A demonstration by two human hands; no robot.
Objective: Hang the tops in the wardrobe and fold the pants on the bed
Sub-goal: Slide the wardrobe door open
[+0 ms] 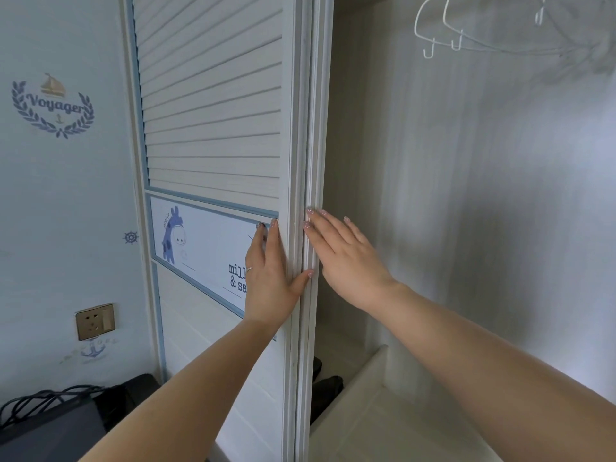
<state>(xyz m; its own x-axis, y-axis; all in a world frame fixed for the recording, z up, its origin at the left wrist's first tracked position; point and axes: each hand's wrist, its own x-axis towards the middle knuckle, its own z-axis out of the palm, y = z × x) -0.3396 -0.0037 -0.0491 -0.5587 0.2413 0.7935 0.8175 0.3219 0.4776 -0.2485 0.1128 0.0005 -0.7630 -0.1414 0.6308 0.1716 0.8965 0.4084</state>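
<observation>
Left hand (271,278) lies flat on the white slatted sliding wardrobe door (213,121), right hand (346,258) open-fingered against its edge (neither grips); push evenly sideways; white wire hangers (443,28) wait inside; no garments visible.

Wall decal (52,106): "Voyager" lettering in a laurel wreath under a small sailboat, upper left wall.
Ship's wheel decal (130,237): small, blue, lower on same wall.
Wall socket (95,321): bronze plate, with rocker switch.
Anchor decal (92,349): faded, just beneath socket.
Black cables (40,400): looped over dark object, bottom left.
</observation>
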